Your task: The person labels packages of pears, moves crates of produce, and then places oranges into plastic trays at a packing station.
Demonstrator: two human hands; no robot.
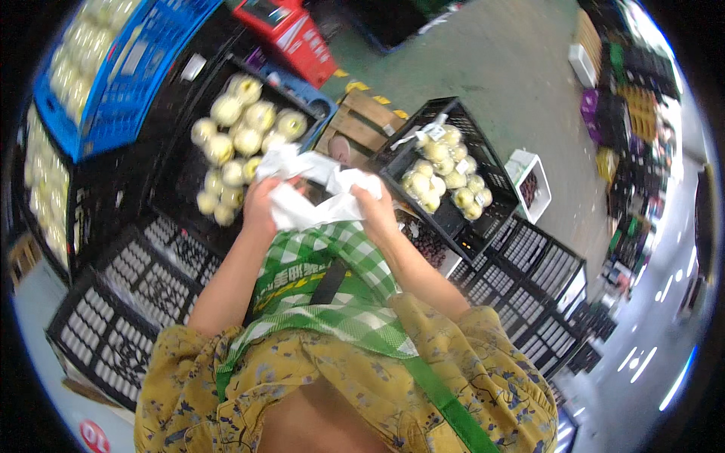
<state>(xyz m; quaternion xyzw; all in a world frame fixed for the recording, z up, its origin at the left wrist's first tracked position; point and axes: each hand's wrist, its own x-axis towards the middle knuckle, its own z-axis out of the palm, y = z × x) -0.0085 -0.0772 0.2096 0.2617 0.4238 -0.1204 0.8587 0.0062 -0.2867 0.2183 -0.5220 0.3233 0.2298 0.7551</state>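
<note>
A thin white plastic bag [300,214] is stretched between my hands in front of my green checked apron [294,283]. Gripping its left side is my left hand [261,205]. My right hand [375,205] has the opposite side bunched in its fingers. The plastic forms a loop with a dark gap in the middle; I cannot tell what is inside. Just beyond my left hand, loose round pale-yellow fruits [247,141], which look like pears, lie in a black crate [173,161]. To the right, similar fruits in clear bags with labels [444,153] sit in another black crate [498,184].
Blue crate [122,85] of wrapped fruit is stacked at left. A red box [294,42] stands ahead, near a wooden pallet [362,116]. White foam box [541,184] holds dark fruit at right. Black slatted crates [527,272] flank me. A shoe [340,148] shows ahead.
</note>
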